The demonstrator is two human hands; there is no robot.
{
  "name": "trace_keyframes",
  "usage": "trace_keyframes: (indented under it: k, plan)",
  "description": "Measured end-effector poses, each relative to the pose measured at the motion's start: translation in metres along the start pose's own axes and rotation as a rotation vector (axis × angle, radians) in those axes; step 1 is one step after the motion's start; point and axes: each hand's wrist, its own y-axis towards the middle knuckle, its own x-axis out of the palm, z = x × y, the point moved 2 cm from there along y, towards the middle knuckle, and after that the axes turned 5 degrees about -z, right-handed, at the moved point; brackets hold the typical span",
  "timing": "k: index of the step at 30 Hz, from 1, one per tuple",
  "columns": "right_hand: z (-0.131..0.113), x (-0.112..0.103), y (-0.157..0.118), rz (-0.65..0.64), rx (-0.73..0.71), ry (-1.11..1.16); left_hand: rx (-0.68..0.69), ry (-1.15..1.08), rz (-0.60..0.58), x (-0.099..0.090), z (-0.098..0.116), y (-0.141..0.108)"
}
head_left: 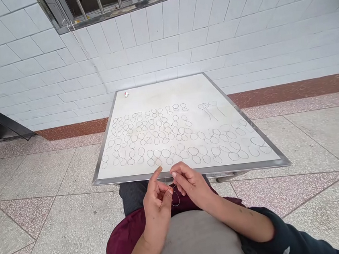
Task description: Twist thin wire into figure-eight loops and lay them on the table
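Between my hands is a thin wire-like strand, bent into a small loop that hangs below the fingertips. My left hand pinches it between thumb and a finger, with the index finger raised. My right hand grips the strand's upper part, thumb against the index finger. Both hands are over my lap, just in front of the table's near edge. On the white tabletop lie rows of several figure-eight loops of the same thin strand. A few strands with long straight tails lie towards the right.
A small white-and-red item sits at the table's far left corner. A metal trim edges the table. Behind it rises a white tiled wall with a barred window. A white cord hangs from the window bars.
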Motion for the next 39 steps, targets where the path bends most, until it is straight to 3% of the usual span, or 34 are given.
trace_keyframes:
  k: [6,11,14,17,22,25,28,32,39]
  plan:
    - [-0.003,-0.011,0.007,0.008,-0.381,-0.485,-0.024,0.001,-0.021,-0.002,-0.005,-0.001]
    - [-0.001,-0.010,0.007,0.042,-0.477,-0.555,0.020,0.182,-0.097,-0.002,-0.002,-0.003]
    - [0.001,-0.007,0.007,0.090,-0.451,-0.509,0.057,0.268,-0.106,-0.002,0.002,-0.003]
    - [0.003,-0.006,0.011,0.045,-0.393,-0.391,0.026,0.201,-0.076,-0.004,0.002,-0.001]
    - [0.003,-0.019,0.019,-0.287,-0.267,-0.188,-0.090,-0.034,-0.067,-0.010,-0.002,0.002]
    - [0.005,-0.027,0.021,-0.538,-0.108,0.066,-0.120,-0.120,-0.092,-0.011,-0.002,0.002]
    - [0.009,-0.027,0.022,-0.667,-0.002,0.345,-0.154,-0.230,-0.116,-0.009,0.001,0.001]
    - [0.017,-0.021,0.024,-0.658,0.046,0.528,-0.188,-0.281,-0.137,-0.005,0.006,-0.001]
    - [0.020,-0.020,0.026,-0.609,-0.005,0.532,-0.148,-0.191,-0.164,-0.003,0.006,-0.001]
